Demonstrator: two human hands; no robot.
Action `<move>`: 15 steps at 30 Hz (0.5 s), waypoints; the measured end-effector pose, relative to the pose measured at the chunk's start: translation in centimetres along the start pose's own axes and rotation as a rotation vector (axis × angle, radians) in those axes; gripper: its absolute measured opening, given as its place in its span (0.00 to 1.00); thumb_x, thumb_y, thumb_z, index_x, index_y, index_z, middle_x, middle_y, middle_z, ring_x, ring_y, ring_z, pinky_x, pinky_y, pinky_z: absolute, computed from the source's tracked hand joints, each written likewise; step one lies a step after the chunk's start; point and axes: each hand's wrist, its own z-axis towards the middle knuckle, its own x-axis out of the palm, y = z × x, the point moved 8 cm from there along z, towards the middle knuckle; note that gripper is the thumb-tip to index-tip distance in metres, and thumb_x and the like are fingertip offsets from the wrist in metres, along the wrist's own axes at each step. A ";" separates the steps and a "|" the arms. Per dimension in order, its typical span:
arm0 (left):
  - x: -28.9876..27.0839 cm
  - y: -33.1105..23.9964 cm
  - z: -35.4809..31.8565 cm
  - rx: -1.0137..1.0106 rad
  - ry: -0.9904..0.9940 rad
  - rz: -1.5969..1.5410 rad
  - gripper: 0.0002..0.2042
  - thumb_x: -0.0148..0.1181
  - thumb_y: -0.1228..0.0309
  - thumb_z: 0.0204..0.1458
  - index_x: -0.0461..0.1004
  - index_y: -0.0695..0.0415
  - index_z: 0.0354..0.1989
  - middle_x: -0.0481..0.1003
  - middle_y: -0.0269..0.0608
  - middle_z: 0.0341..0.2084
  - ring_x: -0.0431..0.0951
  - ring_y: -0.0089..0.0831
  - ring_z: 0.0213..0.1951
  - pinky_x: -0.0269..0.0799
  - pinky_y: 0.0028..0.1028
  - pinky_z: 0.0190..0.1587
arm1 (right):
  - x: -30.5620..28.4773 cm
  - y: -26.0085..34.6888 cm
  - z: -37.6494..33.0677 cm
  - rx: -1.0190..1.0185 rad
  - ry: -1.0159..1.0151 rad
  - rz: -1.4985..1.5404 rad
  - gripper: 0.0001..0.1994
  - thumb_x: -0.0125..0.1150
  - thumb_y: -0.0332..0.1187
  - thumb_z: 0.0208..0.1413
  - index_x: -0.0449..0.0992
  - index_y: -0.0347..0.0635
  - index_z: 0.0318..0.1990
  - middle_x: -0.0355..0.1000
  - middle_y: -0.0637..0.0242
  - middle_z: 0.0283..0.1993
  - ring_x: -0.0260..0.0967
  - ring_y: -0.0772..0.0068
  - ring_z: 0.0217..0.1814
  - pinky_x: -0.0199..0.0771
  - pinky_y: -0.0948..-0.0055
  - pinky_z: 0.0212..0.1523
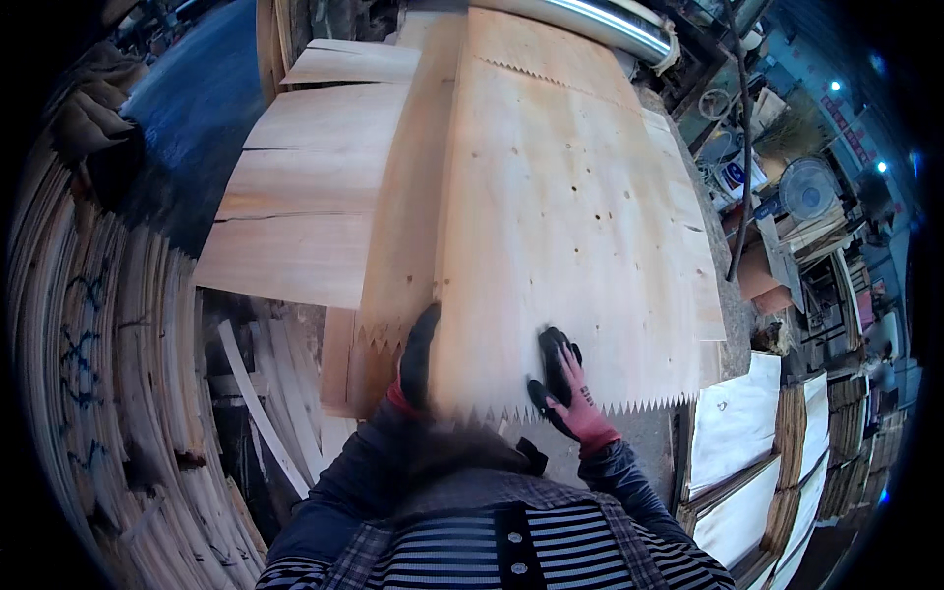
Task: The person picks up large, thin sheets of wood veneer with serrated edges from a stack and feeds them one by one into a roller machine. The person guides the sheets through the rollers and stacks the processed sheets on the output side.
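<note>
A large pale wood veneer sheet (pixel 560 265) with small knots and a saw-toothed near edge lies in front of me, on top of other sheets. My left hand (pixel 419 359), in a black and red glove, is at its near left edge, closed along that edge; the fingers are partly hidden. My right hand (pixel 565 388), gloved the same way, rests on top of the sheet by the toothed edge, open with the thumb apart. Left of the sheet, a browner veneer strip (pixel 408 197) looks smeared by motion.
More veneer pieces (pixel 295 202) with cracks spread out at left. A shiny metal roller (pixel 600 25) spans the far end. Tall veneer stacks (pixel 98 364) stand at far left, and wrapped stacks (pixel 736 423) at near right. A fan (pixel 808 189) stands at far right.
</note>
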 end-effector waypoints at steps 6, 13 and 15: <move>0.2 -0.5 0.4 -0.062 0.054 0.449 0.19 0.39 0.63 0.57 0.62 0.61 0.53 0.68 0.41 0.47 0.69 0.27 0.45 0.66 0.25 0.46 | 2.2 -2.0 0.2 0.072 0.007 0.035 0.40 0.58 0.30 0.43 0.41 0.44 0.63 0.34 0.56 0.67 0.28 0.48 0.68 0.31 0.56 0.64; -12.4 3.8 -1.5 -0.410 -0.208 0.724 0.18 0.50 0.68 0.51 0.64 0.62 0.50 0.69 0.45 0.44 0.69 0.31 0.46 0.64 0.26 0.48 | 2.5 -5.4 6.9 0.311 -0.024 -0.502 0.36 0.52 0.48 0.47 0.48 0.44 0.62 0.41 0.56 0.65 0.34 0.51 0.67 0.33 0.51 0.63; -16.0 6.8 -2.1 -0.432 -0.179 0.833 0.20 0.50 0.70 0.51 0.61 0.61 0.53 0.69 0.46 0.45 0.68 0.32 0.48 0.63 0.27 0.49 | 2.6 -6.4 9.3 0.400 0.021 -0.593 0.35 0.49 0.51 0.48 0.50 0.43 0.61 0.43 0.55 0.65 0.36 0.51 0.67 0.34 0.50 0.62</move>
